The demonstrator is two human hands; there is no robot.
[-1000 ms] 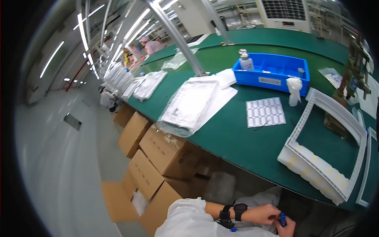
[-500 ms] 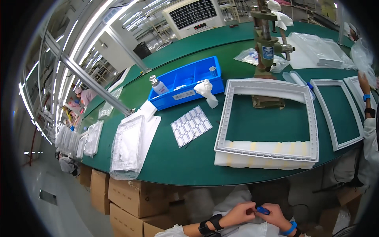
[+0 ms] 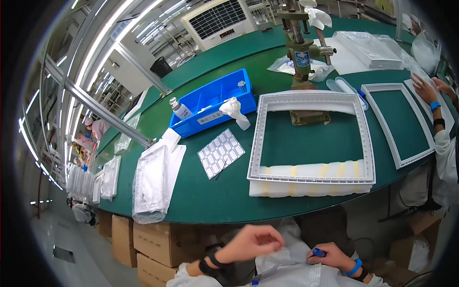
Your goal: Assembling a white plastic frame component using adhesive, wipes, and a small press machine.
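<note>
My left hand is raised over my lap, near the table's front edge. Its fingers are loosely bent and a little apart, with nothing visible in them. Lower and to the right, my right hand is closed around a short blue pen-like tool, whose rounded end sticks out past the fingers; its other end is hidden. On the table ahead lies a light grey rectangular frame, its near side resting on a white foam strip. A sheet of white oblong labels lies left of the frame.
A blue divided bin holds a bottle. A green press stands behind the frame. Bagged parts lie at left, a second frame at right. Beside it are a co-worker's hands. Cartons stand below.
My left hand has parted from the right, rising leftward. My right hand keeps the blue tool. The co-worker's hands have shifted onto the rightmost frame. The view has turned slightly.
</note>
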